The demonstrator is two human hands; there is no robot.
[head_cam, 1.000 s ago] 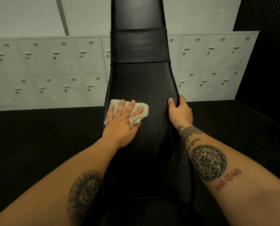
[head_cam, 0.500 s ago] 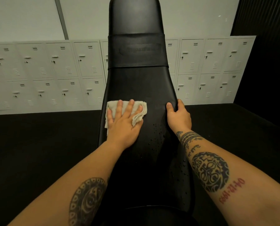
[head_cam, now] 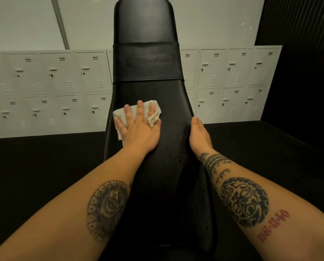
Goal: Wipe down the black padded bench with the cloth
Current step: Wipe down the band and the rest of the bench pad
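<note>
Two grips meet the long black padded table (head_cam: 148,95): the left grip (head_cam: 138,127), fingers (head_cam: 140,110) spread flat, presses the crumpled pale cloth (head_cam: 157,113) by its left edge; the right grip (head_cam: 198,134), flat against the right edge, holds nothing. Unwiped water droplets (head_cam: 173,161) lie nearer the person, rightward of the cloth.

Pale grey lockers (head_cam: 50,91) stand in two stacked rows along the far wall (head_cam: 25,21), with a second bank of lockers (head_cam: 230,81) further to the right. Each door has a small handle, a lock beneath it and short vent slots. A thin grey strip (head_cam: 60,21) runs slantwise up the plain wall. A dark ribbed panel (head_cam: 298,21) fills the upper right corner. The floor (head_cam: 35,166) is black.
</note>
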